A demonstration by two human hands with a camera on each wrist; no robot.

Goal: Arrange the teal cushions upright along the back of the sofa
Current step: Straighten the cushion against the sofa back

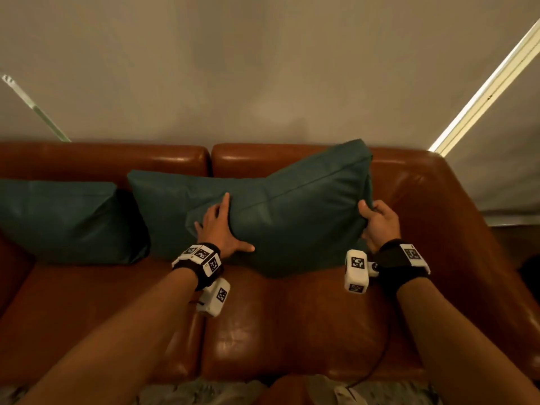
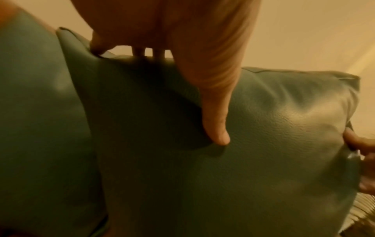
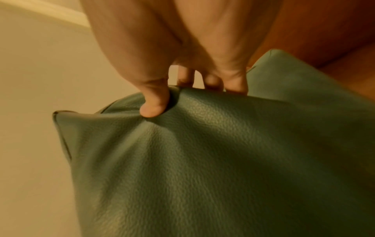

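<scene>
Your room is dim and warm-toned. Glare streaks the sofa [image 1: 292, 325] leather below your fingers [image 1: 223, 204]. Your head view bends straight lines at its edges. Both wrist views are soft: your left hand [image 2: 182, 40] casts a dark shadow onto the cushion [image 2: 263, 144] beneath your fingers.

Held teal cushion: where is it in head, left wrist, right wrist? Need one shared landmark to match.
Head: held teal cushion centre-right, tilted against the sofa back, between left hand and right hand.
Left wrist: fills centre and right, thumb pressing its face.
Right wrist: fills lower centre-right.
Shared landmark: the right hand gripping its edge, also seen at the left wrist view's right border.
</scene>
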